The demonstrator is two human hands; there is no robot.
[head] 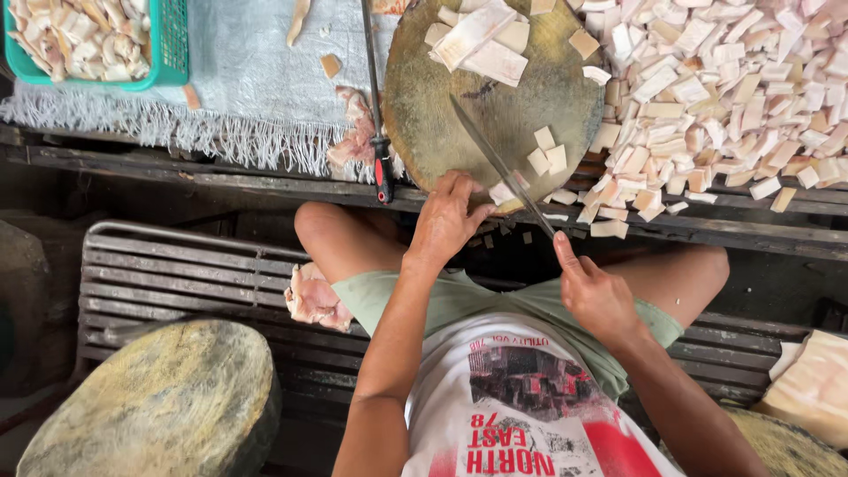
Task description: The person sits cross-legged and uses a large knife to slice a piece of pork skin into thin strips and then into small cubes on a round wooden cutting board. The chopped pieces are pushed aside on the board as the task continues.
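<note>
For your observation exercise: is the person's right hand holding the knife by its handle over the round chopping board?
Yes: the right hand grips the knife, whose blade slants across the round chopping board.

Olive-brown round chopping block [495, 106], pale cream cubes [707, 88], teal basket [168, 53], red-handled steel [382, 168]

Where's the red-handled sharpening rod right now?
Head view, left of centre: the red-handled sharpening rod lies along the left edge of the round wooden chopping block, beside the left hand.

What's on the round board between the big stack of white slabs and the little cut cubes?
In the head view, the knife blade crosses bare chopping board between the slabs and cubes.
</note>
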